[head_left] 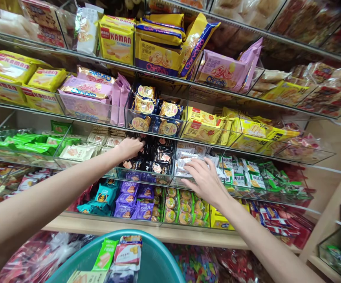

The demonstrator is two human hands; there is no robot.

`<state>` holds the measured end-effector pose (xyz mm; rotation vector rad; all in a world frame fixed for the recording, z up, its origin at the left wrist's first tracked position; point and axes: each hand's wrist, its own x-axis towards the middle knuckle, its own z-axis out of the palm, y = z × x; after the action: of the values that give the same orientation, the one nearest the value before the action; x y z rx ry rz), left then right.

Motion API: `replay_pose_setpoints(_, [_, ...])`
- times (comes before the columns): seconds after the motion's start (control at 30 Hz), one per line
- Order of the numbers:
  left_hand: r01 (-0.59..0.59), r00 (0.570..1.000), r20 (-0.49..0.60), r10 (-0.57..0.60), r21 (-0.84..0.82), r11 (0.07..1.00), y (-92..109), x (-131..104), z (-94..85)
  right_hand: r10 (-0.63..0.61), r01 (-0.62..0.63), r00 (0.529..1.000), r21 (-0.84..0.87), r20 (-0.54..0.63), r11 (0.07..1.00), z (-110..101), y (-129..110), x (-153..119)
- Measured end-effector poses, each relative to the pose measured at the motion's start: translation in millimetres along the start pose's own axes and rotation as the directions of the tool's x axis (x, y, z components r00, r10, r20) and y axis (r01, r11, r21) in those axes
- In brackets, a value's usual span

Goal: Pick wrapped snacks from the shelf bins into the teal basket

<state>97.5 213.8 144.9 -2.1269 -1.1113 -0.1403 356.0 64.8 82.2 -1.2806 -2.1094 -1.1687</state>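
Note:
My left hand (132, 147) reaches into a clear bin of black snack packets (162, 158), its fingers curled down among them. Its fingertips are hidden, so I cannot make out what they hold. My right hand (205, 177) is open, fingers spread over the white wrapped packets (185, 162) in the neighbouring bin. It holds nothing; whether it touches the packets I cannot tell. Below, a teal basin (161, 251) contains a green wafer packet (105, 254), a white-and-red packet (127, 255) and a pale packet (88, 276).
Clear-fronted shelves rise in tiers, with yellow Kaman packs (117, 41) and purple Carvatto packs (220, 70) above. Purple packets (129, 198) and round biscuits in packs (185, 206) fill the lower bins. A wooden ledge (79, 225) runs behind the basin.

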Motion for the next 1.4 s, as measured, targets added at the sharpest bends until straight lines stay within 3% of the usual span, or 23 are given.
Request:
replay_pose_setpoints(0.47, [-0.015, 0.996, 0.081, 0.020, -0.069, 0.998, -3.7, 2.3, -2.5, 0.011, -0.011, 1.000, 0.029, 0.014, 1.000, -3.0, -0.5, -6.1])
replay_pose_setpoints(0.7, [0.025, 0.983, -0.180, -0.040, -0.083, 0.996, 20.5, -8.0, -21.8, 0.032, -0.033, 0.999, 0.043, 0.025, 0.999, -4.9, -2.3, -6.8])
replay_pose_setpoints(0.87, [-0.166, 0.941, -0.311, 0.132, -0.086, 0.982, 46.0, -2.3, -27.8, 0.045, -0.047, 0.998, 0.044, 0.046, 0.998, -4.8, -2.1, -10.2])
replay_pose_setpoints(0.97, [-0.252, 0.920, -0.333, 0.205, -0.102, 0.962, 54.0, 7.2, -22.5, 0.054, -0.056, 0.997, 0.035, 0.053, 0.998, -4.4, -0.7, -13.6])
replay_pose_setpoints(1.4, [-0.342, 0.900, -0.340, 0.272, -0.165, 0.925, 56.2, 27.3, -13.1, 0.056, -0.057, 0.998, 0.013, 0.035, 0.998, -1.5, 4.1, -22.5])
